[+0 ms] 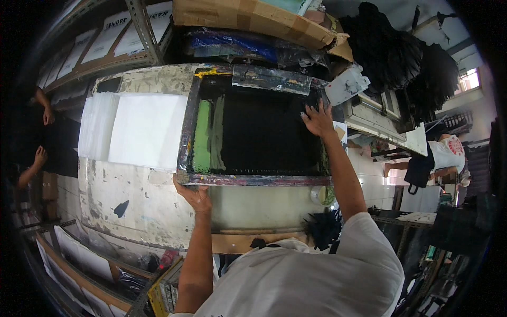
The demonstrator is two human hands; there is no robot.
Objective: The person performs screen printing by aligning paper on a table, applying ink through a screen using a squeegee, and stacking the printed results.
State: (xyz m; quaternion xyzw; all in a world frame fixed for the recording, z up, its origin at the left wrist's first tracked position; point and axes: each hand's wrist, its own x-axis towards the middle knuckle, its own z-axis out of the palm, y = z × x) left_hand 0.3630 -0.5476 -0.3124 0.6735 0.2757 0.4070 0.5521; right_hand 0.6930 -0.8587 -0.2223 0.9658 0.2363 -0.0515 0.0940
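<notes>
A screen printing frame (253, 181) with a dark mesh lies on the worktable before me. Along the mesh's left side runs a band of green ink (202, 134). My left hand (195, 197) grips the frame's near left corner, its fingers partly hidden beneath the rim. Over the right part of the mesh, my right hand (318, 120) is spread, fingertips pointing toward the far right corner; it holds nothing. A paint-stained bar (272, 79) crosses the frame's far edge. Left of the frame lies a stack of white sheets (148, 129).
The worktable (142, 198) is pale and blotched with paint. A white container (347, 84) sits by the far right corner, a round tub (321, 195) near the right front. Shelves (121, 50) stand far left. Another person's hands (45, 116) show at left; another person (446, 153) is at right.
</notes>
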